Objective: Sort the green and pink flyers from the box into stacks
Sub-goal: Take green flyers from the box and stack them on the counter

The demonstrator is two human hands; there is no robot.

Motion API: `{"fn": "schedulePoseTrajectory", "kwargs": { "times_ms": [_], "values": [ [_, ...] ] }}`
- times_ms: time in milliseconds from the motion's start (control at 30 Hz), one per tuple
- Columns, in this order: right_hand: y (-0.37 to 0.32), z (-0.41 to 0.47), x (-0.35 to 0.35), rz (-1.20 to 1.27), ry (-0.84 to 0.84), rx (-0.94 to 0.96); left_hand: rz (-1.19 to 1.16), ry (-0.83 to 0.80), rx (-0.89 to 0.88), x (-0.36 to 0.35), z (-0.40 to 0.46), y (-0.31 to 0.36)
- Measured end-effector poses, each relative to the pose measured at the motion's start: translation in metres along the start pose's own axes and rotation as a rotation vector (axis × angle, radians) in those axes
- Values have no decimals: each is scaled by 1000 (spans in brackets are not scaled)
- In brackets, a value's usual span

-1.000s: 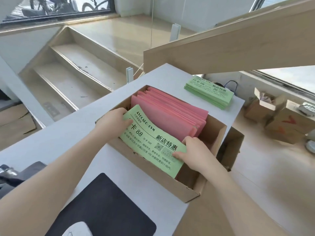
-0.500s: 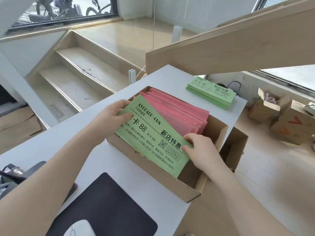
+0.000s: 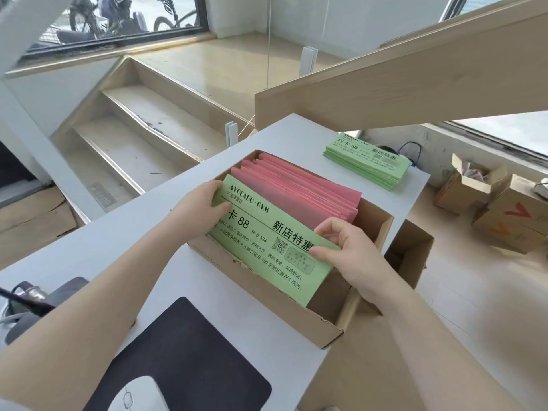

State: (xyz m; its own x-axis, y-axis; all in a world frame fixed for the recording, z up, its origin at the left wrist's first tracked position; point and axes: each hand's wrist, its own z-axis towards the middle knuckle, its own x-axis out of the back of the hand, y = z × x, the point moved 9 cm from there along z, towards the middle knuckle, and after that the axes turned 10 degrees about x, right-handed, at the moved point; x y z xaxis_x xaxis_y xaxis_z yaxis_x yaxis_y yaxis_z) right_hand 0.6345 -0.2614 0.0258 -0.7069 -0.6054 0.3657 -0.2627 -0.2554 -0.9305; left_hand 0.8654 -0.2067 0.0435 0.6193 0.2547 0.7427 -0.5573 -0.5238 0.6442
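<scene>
Left hand [image 3: 199, 205] and right hand [image 3: 345, 250] each pinch an end of a green flyer [image 3: 268, 241] tilted in the cardboard box [image 3: 299, 317] on the worktop [image 3: 98, 250] — pink flyers [image 3: 302, 191] behind, green stack [image 3: 366, 163] well apart.

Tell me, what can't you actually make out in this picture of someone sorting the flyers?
All from the head view:
- How many green flyers are being lifted: only the front sheet shows.
- Any print on the pink flyers: only blank faces show, overlapping.
- The box bottom: flyers and both hands cover it.
- Left hand fingers behind the sheet: the paper hides them.
- Right hand likewise.
- The green stack small print: too small.
- The mouse: cut by the bottom edge.
</scene>
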Motion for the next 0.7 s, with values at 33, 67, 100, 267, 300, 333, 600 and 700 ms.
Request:
{"fn": "schedulePoseTrajectory", "kwargs": {
  "times_ms": [33,67,100,267,300,333,600,700],
  "values": [
    [-2,-3,5,58,27,22,-101,-10,-12,2,0,1],
    [-5,-5,10,98,64,46,-234,-33,-32,3,-1,3],
    [-8,-8,16,142,107,69,-372,-62,-57,5,-4,7],
    [-8,-15,46,787,379,75,-815,-155,-137,9,-14,39],
    [-10,-13,51,832,381,79,-855,-147,-148,10,-15,47],
    [-12,-12,52,858,355,72,-889,-131,-151,11,-14,55],
    [-6,3,77,656,247,6,-909,14,-122,14,8,94],
    [-5,16,81,511,127,-23,-709,37,-95,15,18,100]
  ]
}}
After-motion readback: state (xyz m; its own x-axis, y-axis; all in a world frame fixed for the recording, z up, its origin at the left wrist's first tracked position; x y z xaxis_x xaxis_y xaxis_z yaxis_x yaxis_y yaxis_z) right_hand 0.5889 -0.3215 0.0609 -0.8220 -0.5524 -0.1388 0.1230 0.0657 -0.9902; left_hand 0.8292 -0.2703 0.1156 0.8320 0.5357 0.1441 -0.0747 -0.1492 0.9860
